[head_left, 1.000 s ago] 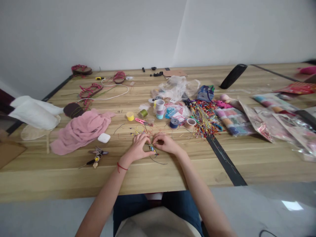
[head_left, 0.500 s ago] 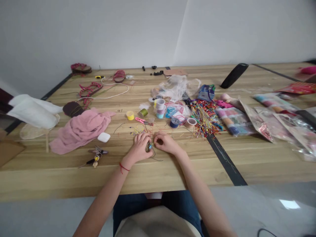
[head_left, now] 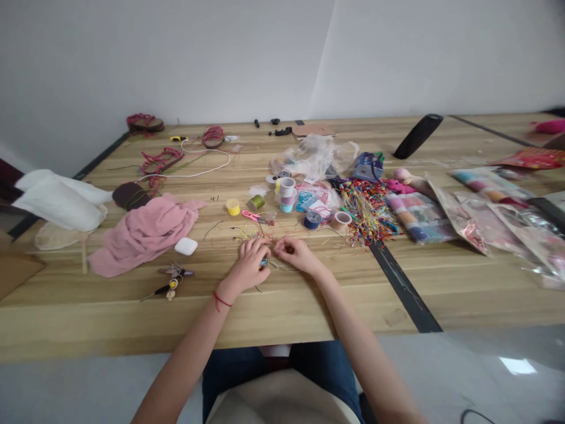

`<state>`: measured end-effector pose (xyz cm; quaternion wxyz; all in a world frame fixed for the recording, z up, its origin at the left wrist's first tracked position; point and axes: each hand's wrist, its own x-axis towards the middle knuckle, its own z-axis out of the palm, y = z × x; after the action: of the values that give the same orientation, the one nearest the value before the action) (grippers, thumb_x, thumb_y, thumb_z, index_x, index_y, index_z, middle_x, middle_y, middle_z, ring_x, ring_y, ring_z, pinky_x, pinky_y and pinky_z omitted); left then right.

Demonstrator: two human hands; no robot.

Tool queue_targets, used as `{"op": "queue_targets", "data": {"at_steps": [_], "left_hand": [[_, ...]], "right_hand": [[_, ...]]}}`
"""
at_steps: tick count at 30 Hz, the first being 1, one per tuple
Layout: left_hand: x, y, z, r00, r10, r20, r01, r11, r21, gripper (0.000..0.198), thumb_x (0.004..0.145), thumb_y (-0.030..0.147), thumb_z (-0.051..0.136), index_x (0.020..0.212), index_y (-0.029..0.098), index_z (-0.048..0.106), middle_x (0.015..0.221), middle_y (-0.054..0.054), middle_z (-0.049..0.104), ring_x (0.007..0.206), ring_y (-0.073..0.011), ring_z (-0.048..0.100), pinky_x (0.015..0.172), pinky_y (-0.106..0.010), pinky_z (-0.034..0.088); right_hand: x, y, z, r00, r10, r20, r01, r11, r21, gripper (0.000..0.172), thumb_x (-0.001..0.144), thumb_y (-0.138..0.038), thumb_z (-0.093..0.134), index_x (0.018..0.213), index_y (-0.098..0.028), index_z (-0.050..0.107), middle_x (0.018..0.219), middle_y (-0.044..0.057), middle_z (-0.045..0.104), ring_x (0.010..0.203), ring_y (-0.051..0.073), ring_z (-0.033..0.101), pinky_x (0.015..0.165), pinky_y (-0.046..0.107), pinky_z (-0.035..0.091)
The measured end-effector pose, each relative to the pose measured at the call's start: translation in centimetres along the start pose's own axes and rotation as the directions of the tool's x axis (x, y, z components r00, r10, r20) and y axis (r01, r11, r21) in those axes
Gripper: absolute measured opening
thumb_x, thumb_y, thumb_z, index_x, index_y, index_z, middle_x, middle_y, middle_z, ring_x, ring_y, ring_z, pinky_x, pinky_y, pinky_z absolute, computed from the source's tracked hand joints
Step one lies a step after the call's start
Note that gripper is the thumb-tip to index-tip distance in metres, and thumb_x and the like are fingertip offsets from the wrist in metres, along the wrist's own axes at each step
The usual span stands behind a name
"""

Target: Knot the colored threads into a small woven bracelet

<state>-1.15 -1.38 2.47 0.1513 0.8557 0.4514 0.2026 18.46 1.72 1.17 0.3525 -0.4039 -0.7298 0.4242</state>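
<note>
Left hand [head_left: 249, 264] pinches small blue bead [head_left: 263, 263] on thin cords [head_left: 278, 265]; right hand [head_left: 295, 254] curls beside, grip unclear. Close fingertip control suits such fine work.

Handwritten "41" [head_left: 214, 198] on wooden tabletop [head_left: 282, 312], packet labels [head_left: 419, 218] too blurred to read

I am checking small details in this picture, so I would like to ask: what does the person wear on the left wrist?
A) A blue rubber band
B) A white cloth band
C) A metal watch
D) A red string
D. A red string is tied around the wrist of the left hand, just behind the hand.
</note>
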Motion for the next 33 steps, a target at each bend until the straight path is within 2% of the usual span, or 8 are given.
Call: {"op": "queue_targets", "data": {"at_steps": [4,8,10,14,20,22,26,33], "left_hand": [[0.0,0.0,0.0,1.000,-0.007,-0.013,0.007,1.000,-0.003,0.025,0.070,0.009,0.055,0.091,0.021,0.052,0.124,-0.006,0.052,0.121,-0.0274,0.039,0.105,-0.048,0.030],[0.1,0.0,0.1,1.000,-0.010,-0.025,0.010,1.000,-0.001,0.023,0.070,0.010,0.055,0.090,0.022,0.053,0.125,-0.006,0.053,0.120,-0.0270,0.040,0.106,-0.048,0.029],[0.2,0.0,0.2,0.999,-0.013,-0.029,0.013,1.000,-0.009,0.023,0.070,0.010,0.055,0.089,0.022,0.053,0.124,-0.005,0.053,0.120,-0.0268,0.040,0.106,-0.047,0.030],[0.2,0.0,0.2,0.999,-0.019,-0.030,0.019,1.000,-0.008,0.023,0.071,0.010,0.054,0.089,0.022,0.054,0.125,-0.005,0.053,0.120,-0.0273,0.040,0.105,-0.047,0.031],[0.2,-0.3,0.3,1.000,-0.008,-0.022,0.008,1.000,-0.007,0.022,0.071,0.010,0.054,0.090,0.022,0.054,0.124,-0.005,0.053,0.120,-0.0272,0.040,0.105,-0.047,0.032],[0.2,-0.4,0.3,1.000,-0.008,-0.019,0.008,1.000,-0.009,0.022,0.071,0.010,0.055,0.090,0.022,0.054,0.122,-0.006,0.054,0.120,-0.0271,0.040,0.105,-0.047,0.032],[0.2,-0.4,0.2,1.000,-0.004,-0.009,0.004,1.000,-0.013,0.021,0.072,0.010,0.056,0.089,0.022,0.054,0.120,-0.006,0.055,0.119,-0.0271,0.040,0.105,-0.046,0.033],[0.1,-0.4,0.2,1.000,-0.001,-0.017,0.001,1.000,-0.026,0.021,0.073,0.009,0.055,0.090,0.022,0.056,0.121,-0.006,0.055,0.120,-0.0277,0.040,0.105,-0.048,0.032]], "right_hand": [[-0.1,-0.1,-0.1,0.996,-0.082,0.034,0.086,0.990,-0.112,0.006,0.080,-0.021,0.059,0.080,-0.017,0.063,0.076,0.003,0.064,0.070,0.016,0.057,0.068,0.028,0.045],[-0.1,0.0,-0.2,0.961,-0.260,0.091,0.274,0.934,-0.228,0.008,0.073,-0.013,0.064,0.079,-0.019,0.065,0.094,0.007,0.066,0.094,0.022,0.059,0.088,0.035,0.045],[0.0,0.1,-0.1,0.955,-0.280,0.096,0.295,0.920,-0.258,0.010,0.072,-0.010,0.063,0.077,-0.019,0.064,0.096,0.008,0.065,0.099,0.023,0.058,0.091,0.037,0.043],[0.1,0.2,0.0,0.955,-0.281,0.089,0.295,0.918,-0.264,0.012,0.072,-0.008,0.061,0.076,-0.019,0.061,0.091,0.006,0.064,0.093,0.021,0.059,0.091,0.037,0.043],[-0.2,0.0,0.2,0.993,-0.099,0.070,0.104,0.992,-0.078,0.002,0.078,-0.017,0.058,0.080,-0.018,0.059,0.073,0.000,0.058,0.066,0.014,0.053,0.064,0.026,0.043],[-0.3,-0.3,0.2,0.997,-0.039,0.067,0.039,0.999,0.013,0.007,0.081,-0.025,0.059,0.079,-0.018,0.060,0.069,-0.001,0.057,0.062,0.012,0.051,0.059,0.024,0.041],[-0.2,-1.0,0.2,0.997,0.048,0.060,-0.057,0.983,0.177,0.023,0.084,-0.039,0.060,0.080,-0.017,0.062,0.068,0.000,0.059,0.059,0.011,0.051,0.056,0.023,0.040],[0.1,-1.6,-0.5,0.988,0.107,-0.115,-0.073,0.959,0.273,0.036,0.079,-0.053,0.065,0.076,-0.018,0.063,0.063,0.000,0.061,0.061,0.014,0.053,0.061,0.027,0.044]]}}
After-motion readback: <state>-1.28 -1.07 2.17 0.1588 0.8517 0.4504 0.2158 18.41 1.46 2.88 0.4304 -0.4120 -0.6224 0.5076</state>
